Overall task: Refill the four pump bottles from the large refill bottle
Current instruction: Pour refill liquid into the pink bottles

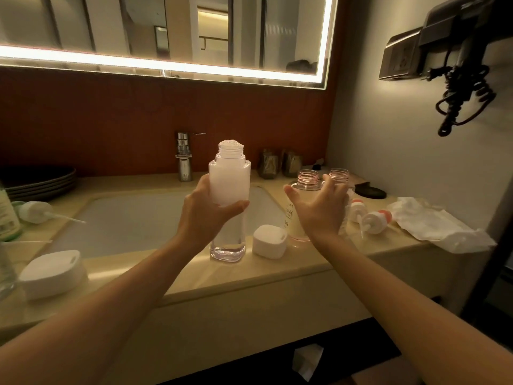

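Your left hand (205, 213) is wrapping fingers and thumb round the middle of the foam-topped bottle (229, 176). It's standing upright on the counter (308, 255) at the near rim of the sink (133, 220), neck open, with white foam filling the top half and clear liquid sitting at the base. Your right hand (319, 212) is hovering with fingers spread wide, gripping nothing. It's sitting right in front of the labelled open bottle (307, 179) and the second open bottle (339, 173) behind it; can't tell if it's touching either. A white cap (269, 241) is lying just right of the foam-topped bottle, and a larger white cap (52, 273) is lying near left. Two pump heads (372, 218) are lying on their sides right of the open bottles, beside a crumpled wrapper (438, 226). A third pump head (34, 212) is lying far left, next to a green bottle (7, 215) at the frame edge. The faucet (184, 158) is standing behind the sink.
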Demonstrator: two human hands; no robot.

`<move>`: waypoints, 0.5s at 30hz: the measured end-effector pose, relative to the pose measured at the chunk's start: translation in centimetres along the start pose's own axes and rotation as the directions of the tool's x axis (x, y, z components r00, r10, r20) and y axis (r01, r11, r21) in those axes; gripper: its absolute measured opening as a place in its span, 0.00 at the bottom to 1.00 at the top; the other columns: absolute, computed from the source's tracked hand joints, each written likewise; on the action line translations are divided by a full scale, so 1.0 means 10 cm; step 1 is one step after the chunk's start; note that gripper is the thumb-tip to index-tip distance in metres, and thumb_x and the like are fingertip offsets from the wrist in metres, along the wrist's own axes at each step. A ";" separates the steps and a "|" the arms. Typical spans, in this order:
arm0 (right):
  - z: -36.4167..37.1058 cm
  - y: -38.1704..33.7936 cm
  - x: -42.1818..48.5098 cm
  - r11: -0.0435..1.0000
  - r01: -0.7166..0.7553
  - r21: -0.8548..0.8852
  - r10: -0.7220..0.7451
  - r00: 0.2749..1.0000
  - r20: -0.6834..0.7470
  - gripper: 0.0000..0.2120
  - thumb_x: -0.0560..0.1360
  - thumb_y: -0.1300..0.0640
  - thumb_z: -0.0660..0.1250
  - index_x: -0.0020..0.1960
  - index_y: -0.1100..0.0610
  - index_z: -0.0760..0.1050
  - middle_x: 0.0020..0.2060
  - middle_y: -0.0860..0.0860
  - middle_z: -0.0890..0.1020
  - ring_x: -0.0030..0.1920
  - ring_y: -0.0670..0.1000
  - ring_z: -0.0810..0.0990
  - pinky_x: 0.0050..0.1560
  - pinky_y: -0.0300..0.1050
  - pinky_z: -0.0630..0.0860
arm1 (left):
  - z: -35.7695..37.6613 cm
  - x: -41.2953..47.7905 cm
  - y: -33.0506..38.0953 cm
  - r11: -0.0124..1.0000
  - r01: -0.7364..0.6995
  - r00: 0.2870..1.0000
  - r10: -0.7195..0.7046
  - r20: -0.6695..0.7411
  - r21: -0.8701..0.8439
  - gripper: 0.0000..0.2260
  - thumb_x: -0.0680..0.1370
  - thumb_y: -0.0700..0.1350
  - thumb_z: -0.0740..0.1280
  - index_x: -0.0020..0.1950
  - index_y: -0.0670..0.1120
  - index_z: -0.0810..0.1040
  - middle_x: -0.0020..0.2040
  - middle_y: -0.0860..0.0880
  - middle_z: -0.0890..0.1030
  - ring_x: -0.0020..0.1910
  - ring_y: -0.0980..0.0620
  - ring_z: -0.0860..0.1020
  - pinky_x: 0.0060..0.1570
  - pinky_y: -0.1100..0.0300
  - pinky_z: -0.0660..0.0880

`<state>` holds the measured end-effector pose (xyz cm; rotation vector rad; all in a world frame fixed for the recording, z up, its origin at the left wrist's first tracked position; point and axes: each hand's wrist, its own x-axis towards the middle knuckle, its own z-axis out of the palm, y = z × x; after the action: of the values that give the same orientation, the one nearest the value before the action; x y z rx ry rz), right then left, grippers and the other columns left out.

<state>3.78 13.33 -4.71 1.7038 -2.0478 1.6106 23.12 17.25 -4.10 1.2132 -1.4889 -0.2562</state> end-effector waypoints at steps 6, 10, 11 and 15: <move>0.08 0.02 0.03 0.997 -0.013 -0.081 0.018 0.998 0.060 0.42 0.63 0.36 0.72 0.66 0.58 0.63 0.64 0.58 0.66 0.62 0.57 0.66 0.57 0.49 0.70 | 0.02 -0.01 0.05 1.000 -0.018 1.000 0.018 -0.001 0.009 0.34 0.65 0.49 0.76 0.67 0.44 0.68 0.59 0.45 0.77 0.52 0.49 0.76 0.51 0.53 0.77; 0.12 0.04 0.04 0.995 0.017 -0.095 -0.014 1.000 0.026 0.38 0.63 0.37 0.73 0.64 0.57 0.64 0.63 0.57 0.66 0.60 0.56 0.67 0.57 0.49 0.73 | -0.01 0.01 0.02 1.000 -0.020 1.000 0.020 -0.003 0.021 0.34 0.65 0.50 0.77 0.66 0.45 0.69 0.57 0.47 0.77 0.52 0.48 0.77 0.49 0.55 0.77; 0.12 0.04 0.04 0.994 0.033 -0.100 -0.031 0.999 0.026 0.38 0.64 0.38 0.72 0.64 0.57 0.63 0.63 0.56 0.67 0.60 0.56 0.67 0.57 0.49 0.72 | -0.02 0.02 0.01 1.000 -0.017 1.000 0.017 -0.006 0.026 0.33 0.64 0.50 0.77 0.66 0.45 0.69 0.57 0.47 0.78 0.51 0.48 0.77 0.49 0.54 0.77; 0.14 0.02 0.02 0.995 0.059 -0.084 -0.055 0.997 0.048 0.35 0.67 0.40 0.71 0.64 0.57 0.62 0.64 0.55 0.70 0.62 0.56 0.67 0.60 0.51 0.68 | -0.06 0.04 -0.02 0.999 -0.013 1.000 0.014 -0.020 0.042 0.33 0.65 0.50 0.77 0.66 0.45 0.70 0.57 0.46 0.78 0.51 0.47 0.77 0.50 0.52 0.77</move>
<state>4.31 12.17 -5.36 1.7693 -2.0357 1.4592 23.84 17.11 -3.82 1.2353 -1.4906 -0.2043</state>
